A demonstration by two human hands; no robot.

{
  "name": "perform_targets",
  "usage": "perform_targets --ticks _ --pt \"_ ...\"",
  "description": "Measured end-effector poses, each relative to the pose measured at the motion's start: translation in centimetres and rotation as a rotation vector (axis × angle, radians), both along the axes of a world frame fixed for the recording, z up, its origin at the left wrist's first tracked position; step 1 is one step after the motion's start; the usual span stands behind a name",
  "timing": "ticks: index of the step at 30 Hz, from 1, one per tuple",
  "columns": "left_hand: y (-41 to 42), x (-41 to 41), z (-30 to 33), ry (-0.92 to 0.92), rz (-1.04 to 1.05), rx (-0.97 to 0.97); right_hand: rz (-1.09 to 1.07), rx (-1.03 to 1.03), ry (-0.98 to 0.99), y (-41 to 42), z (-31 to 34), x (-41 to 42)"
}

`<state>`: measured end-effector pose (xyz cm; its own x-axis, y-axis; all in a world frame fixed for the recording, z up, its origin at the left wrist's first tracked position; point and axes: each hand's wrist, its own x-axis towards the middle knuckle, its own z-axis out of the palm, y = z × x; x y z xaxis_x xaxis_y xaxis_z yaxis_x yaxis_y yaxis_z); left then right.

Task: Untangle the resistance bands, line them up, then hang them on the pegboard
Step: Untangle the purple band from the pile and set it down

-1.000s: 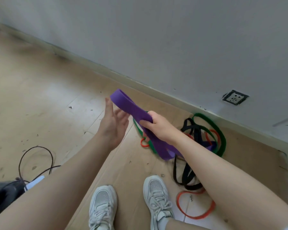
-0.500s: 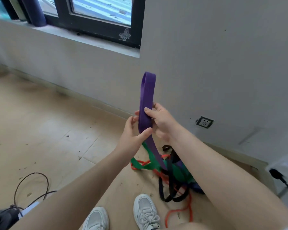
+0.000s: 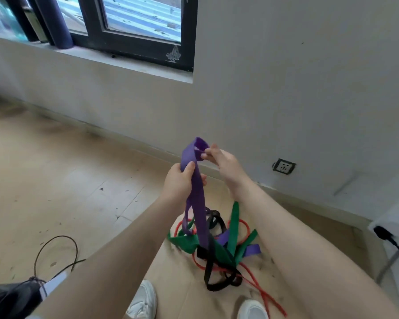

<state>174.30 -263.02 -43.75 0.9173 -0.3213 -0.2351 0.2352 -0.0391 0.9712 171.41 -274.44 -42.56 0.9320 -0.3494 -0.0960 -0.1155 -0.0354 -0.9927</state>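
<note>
head | purple band (image 3: pixel 197 203) gripped by left hand (image 3: pixel 179 183) | right hand (image 3: pixel 226 163) pinches top loop

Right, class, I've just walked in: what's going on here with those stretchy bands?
A person is pulling the purple band up out of a tangle. The left hand grips it partway down, and the right hand pinches its top loop. Its lower end runs into the knot of green band, black band and red band on the floor. Nothing is hung yet.

Left hand (image 3: pixel 179 180) grips the purple band (image 3: pixel 197 203) and right hand (image 3: pixel 226 165) pinches its top loop, above the tangled bands (image 3: pixel 219 249) on the floor (image 3: pixel 55 180)
</note>
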Motion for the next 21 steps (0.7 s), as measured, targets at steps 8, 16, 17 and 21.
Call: perform_targets --ticks 8,16,17,21 --pt "-0.5 3.7 -0.9 0.384 -0.051 -0.379 0.434 -0.061 0.185 0.5 -12.2 -2.2" --pt "-0.6 5.6 -2.6 0.301 -0.027 -0.385 0.152 -0.169 0.153 -1.2 -10.0 0.8" --pt "-0.3 5.3 -3.6 0.261 -0.057 -0.277 0.092 -0.112 0.166 -1.2 -9.2 0.9" --pt "0.3 2.7 -7.7 0.136 -0.379 0.087 -0.044 0.086 0.203 -1.4 -6.6 1.5"
